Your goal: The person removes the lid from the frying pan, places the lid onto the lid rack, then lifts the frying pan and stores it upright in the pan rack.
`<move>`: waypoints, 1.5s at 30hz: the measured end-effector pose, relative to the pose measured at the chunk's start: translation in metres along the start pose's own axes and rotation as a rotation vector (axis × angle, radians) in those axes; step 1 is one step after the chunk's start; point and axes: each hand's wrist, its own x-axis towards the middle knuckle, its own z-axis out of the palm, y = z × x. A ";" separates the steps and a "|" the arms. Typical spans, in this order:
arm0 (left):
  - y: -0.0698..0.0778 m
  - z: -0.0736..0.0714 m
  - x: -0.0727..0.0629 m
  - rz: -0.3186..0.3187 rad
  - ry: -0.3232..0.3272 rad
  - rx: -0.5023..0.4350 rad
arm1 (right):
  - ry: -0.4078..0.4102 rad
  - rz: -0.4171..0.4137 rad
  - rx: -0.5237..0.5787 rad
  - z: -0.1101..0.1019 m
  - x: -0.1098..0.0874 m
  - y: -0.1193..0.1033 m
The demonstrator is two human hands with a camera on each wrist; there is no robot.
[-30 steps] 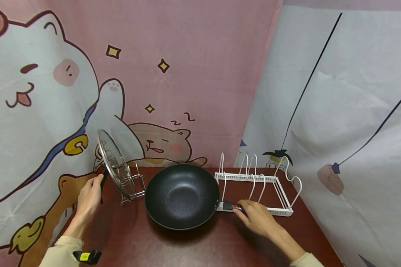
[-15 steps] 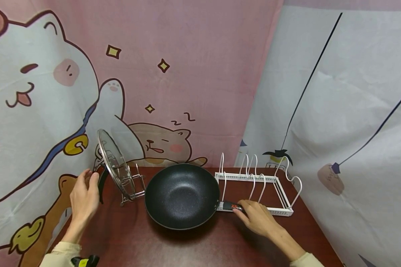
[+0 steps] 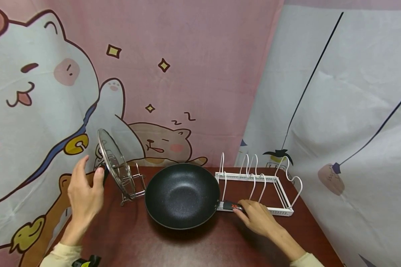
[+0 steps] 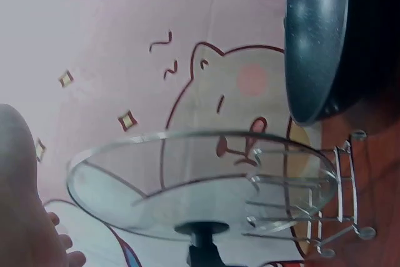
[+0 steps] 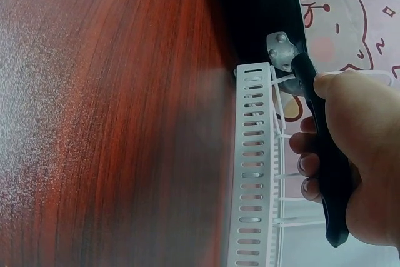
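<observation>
My right hand [image 3: 258,218] grips the black handle [image 5: 325,148] of a dark non-stick wok [image 3: 182,196], fingers curled round it. The wok stands upright on the table, its handle reaching over the front rail of a white rack [image 3: 280,212]. At the left, a glass lid [image 3: 111,154] with a metal rim leans on edge in a small wire lid stand [image 3: 140,181]. Its black knob [image 4: 203,248] faces left. Beside the lid, my left hand [image 3: 84,196] is raised with fingers and thumb spread, holding nothing; the left wrist view shows it apart from the knob.
White wire dividers [image 3: 252,185] stand up from the rack at the right. The reddish-brown table [image 3: 173,248] meets printed cloth walls at the back and both sides. A pink cloth [image 3: 200,74] hangs directly behind the wok.
My left hand has let go of the lid's knob, drawn back to the left and spread its fingers. The lid stays leaning in its stand. My right hand and the wok keep their place.
</observation>
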 end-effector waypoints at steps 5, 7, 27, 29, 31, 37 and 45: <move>0.015 0.004 -0.004 0.149 0.042 -0.029 | -0.011 0.003 0.001 0.000 0.000 0.000; 0.021 0.006 -0.007 0.202 0.046 -0.046 | -0.014 0.006 0.001 0.000 0.001 0.000; 0.062 0.040 -0.059 0.361 -0.293 -0.008 | -0.017 0.007 -0.005 -0.001 0.000 -0.001; 0.060 0.046 -0.065 0.368 -0.327 0.017 | -0.020 0.009 -0.005 -0.002 -0.001 -0.001; 0.057 0.051 -0.072 0.373 -0.371 0.047 | -0.021 0.009 -0.006 -0.002 -0.001 -0.002; 0.041 0.066 -0.089 0.329 -0.538 0.126 | -0.022 0.011 -0.005 -0.002 -0.001 -0.003; 0.018 0.077 -0.106 0.283 -0.626 0.206 | -0.023 0.014 -0.001 -0.004 -0.002 -0.003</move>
